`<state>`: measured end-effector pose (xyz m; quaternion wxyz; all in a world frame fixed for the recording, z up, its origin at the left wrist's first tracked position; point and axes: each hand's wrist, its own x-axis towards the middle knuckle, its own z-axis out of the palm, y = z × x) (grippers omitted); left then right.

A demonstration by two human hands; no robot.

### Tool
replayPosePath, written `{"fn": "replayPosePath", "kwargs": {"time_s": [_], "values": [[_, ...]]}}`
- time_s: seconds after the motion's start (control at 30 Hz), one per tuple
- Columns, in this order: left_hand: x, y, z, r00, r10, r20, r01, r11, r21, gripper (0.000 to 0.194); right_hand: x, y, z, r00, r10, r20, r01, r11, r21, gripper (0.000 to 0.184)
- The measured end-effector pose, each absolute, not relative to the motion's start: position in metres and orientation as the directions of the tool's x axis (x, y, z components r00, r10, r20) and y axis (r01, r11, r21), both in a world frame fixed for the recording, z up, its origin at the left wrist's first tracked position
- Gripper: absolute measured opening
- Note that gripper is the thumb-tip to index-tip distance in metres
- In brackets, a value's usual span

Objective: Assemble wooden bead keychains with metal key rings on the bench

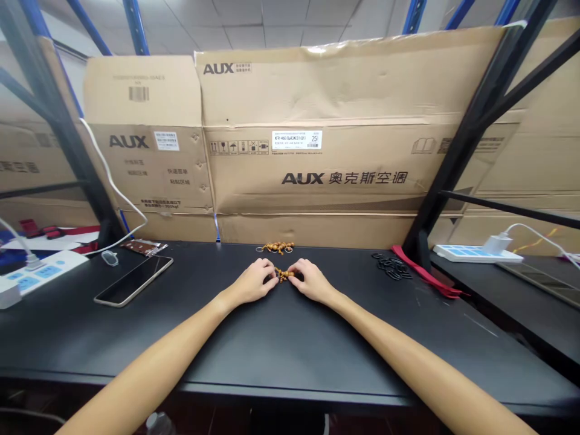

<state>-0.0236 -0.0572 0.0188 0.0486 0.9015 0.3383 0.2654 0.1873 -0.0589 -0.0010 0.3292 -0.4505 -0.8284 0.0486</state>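
Near the middle of the black table, my left hand [256, 280] and my right hand [310, 280] face each other over a beaded keychain [284, 275] of yellow-brown beads. My left finger and thumb are closed at its left end, where part of a ring seems to show. Its right end is pinched between the right thumb and fingers. Just behind lies a second group of beaded keychains [277, 247] in the same colour, with metal rings at its ends. My fingertips hide parts of the held keychain.
A phone [135, 281] and a brown packet [144, 247] lie to the left, beside a power strip [43, 273]. On the right are black loops [392, 266] and a red strap [428, 275]. Cardboard [317, 199] walls off the table's back [290, 356], between dark metal posts [453, 139].
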Motion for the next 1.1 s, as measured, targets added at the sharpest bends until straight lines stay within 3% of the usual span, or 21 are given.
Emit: {"fn": "replayPosePath", "kwargs": {"time_s": [0.17,0.43,0.63,0.87,1.1], "values": [[-0.0234,-0.0573,0.0182,0.626,0.637,0.450,0.608,-0.760,0.231,0.017,0.1816,-0.0648,0.0010,-0.486,0.683,0.545,0.571,0.721,-0.394,0.009],[-0.0229,-0.0530,0.0148,0.634,0.638,0.437,0.587,-0.765,0.265,0.016,0.1873,-0.0573,-0.0030,-0.346,0.790,0.506,0.723,0.568,-0.392,0.008],[-0.0226,-0.0577,0.0167,0.628,0.634,0.451,0.598,-0.764,0.241,0.013,0.1827,-0.0634,0.0012,-0.475,0.694,0.541,0.578,0.710,-0.404,0.011],[-0.0219,-0.0544,0.0162,0.621,0.643,0.448,0.585,-0.760,0.281,0.016,0.1853,-0.0598,-0.0009,-0.354,0.775,0.524,0.692,0.593,-0.411,0.009],[-0.0216,-0.0571,0.0170,0.620,0.651,0.439,0.598,-0.754,0.273,0.014,0.1813,-0.0638,0.0012,-0.468,0.696,0.544,0.551,0.711,-0.436,0.010]]}}
